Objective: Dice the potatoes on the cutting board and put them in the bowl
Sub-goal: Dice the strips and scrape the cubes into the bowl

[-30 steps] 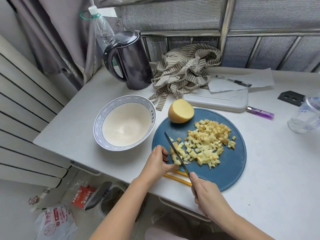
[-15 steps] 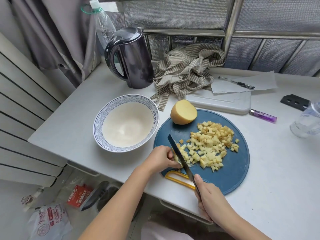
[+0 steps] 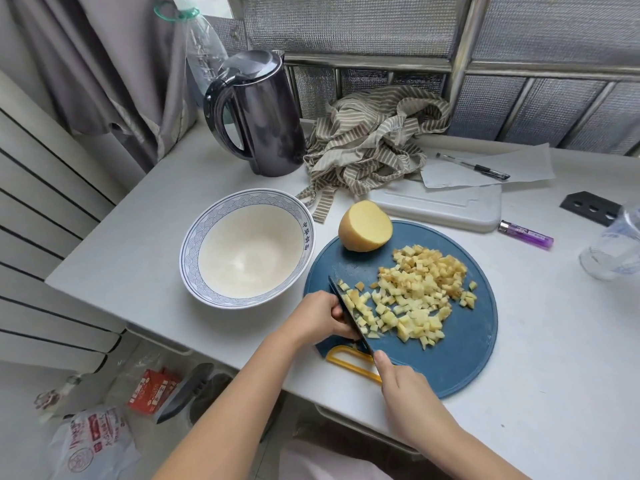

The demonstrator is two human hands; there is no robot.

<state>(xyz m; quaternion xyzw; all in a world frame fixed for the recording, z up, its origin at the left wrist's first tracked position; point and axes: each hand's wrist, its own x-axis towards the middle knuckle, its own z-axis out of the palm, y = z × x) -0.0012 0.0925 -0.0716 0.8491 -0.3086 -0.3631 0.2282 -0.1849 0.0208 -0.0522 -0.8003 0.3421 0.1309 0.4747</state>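
Observation:
A round blue cutting board [image 3: 460, 358] lies on the white table. A heap of diced potato [image 3: 422, 292] covers its middle, and a peeled half potato [image 3: 365, 226] sits at its far edge. My right hand [image 3: 405, 389] grips the handle of a dark knife [image 3: 346, 306]. The blade stands at the near-left edge of the dice. My left hand [image 3: 318, 318] is curled against the blade's left side, and whatever is under its fingers is hidden. A white bowl with a blue-patterned rim [image 3: 242, 199] stands left of the board with nothing inside.
A dark kettle [image 3: 263, 116] and a striped cloth [image 3: 374, 140] stand at the back. Behind the blue board lies a white board [image 3: 440, 206], with a purple lighter [image 3: 526, 234] and a clear plastic cup [image 3: 613, 247] to the right. The table's edge runs just below my hands.
The blade has shifted slightly along the near-left edge of the dice, with my left hand staying against it. The bowl and half potato have not moved.

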